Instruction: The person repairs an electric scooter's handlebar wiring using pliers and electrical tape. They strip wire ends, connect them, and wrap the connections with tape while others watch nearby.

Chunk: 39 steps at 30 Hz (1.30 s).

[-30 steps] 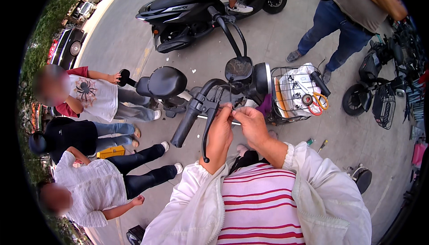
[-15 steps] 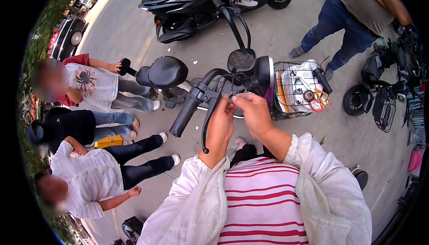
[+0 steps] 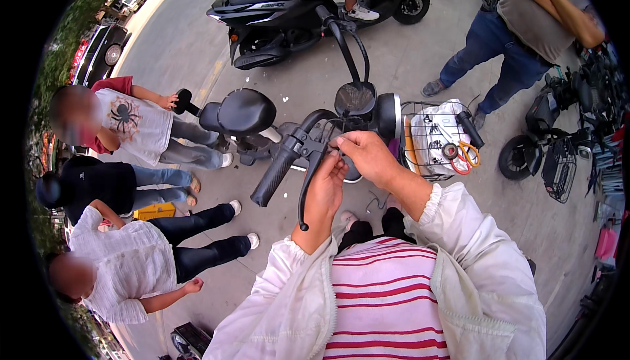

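Both my hands work beside the handlebar (image 3: 320, 116) of a small electric bike, just behind its brake lever (image 3: 307, 192). My left hand (image 3: 323, 192) is closed, its fingertips pinched together near the lever's base. Just above it, my right hand (image 3: 369, 156) pinches with thumb and forefinger close to the thin cables (image 3: 326, 130). Whatever lies between the fingertips is too small or hidden to name. A black ribbed handle grip (image 3: 275, 176) covers the bar's near end. Behind the hands sits a round black mirror-like part (image 3: 355, 99).
Right of the handlebar, a wire basket (image 3: 430, 105) holds scissors (image 3: 467, 156), a roll of black tape (image 3: 450, 150) and a loose black grip (image 3: 470, 129). The bike's saddle (image 3: 246, 110) is at left. People stand around; a black scooter (image 3: 275, 22) is parked beyond.
My right fingertips have shifted slightly left and up, now above the left fingertips rather than beside them. The left hand has sunk a little. The view has tilted slightly.
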### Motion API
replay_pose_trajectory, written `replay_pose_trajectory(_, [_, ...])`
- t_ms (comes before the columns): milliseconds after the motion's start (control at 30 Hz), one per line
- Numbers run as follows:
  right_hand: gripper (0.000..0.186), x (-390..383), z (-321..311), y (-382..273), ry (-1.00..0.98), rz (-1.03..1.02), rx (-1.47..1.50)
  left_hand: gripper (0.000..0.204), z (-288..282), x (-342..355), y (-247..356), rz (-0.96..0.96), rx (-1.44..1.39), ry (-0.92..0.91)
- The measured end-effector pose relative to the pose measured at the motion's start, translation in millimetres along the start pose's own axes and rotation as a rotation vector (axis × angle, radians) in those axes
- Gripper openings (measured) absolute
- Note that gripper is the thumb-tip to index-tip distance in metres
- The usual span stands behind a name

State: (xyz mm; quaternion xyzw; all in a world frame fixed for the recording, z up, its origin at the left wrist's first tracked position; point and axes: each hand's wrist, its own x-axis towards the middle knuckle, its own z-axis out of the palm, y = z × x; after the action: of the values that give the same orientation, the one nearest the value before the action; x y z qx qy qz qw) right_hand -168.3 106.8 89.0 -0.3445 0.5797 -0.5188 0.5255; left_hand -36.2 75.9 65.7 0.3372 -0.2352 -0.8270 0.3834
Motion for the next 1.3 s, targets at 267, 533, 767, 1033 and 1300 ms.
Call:
replay_pose_trajectory(267, [0.025,-6,-7,16,0.318,-0.143,-0.085,0.011,11,12,-3,-0.063,0.061,0.206])
replay_pose_trajectory(533, [0.020,2,-9,26,0.028,0.083,0.205,0.015,21,14,-6,-0.069,0.158,0.359])
replay_pose_trajectory(767, [0.015,5,-20,39,0.184,-0.276,-0.304,0.012,28,18,-6,-0.067,0.196,0.423])
replay_pose_trajectory(1033, [0.012,-2,-27,25,0.260,-0.550,-0.667,0.009,30,16,-9,-0.044,0.071,0.409])
replay_pose_trajectory(1300, [0.013,-3,-27,15,0.217,-0.611,-0.739,0.003,17,6,-2,-0.016,0.172,0.305])
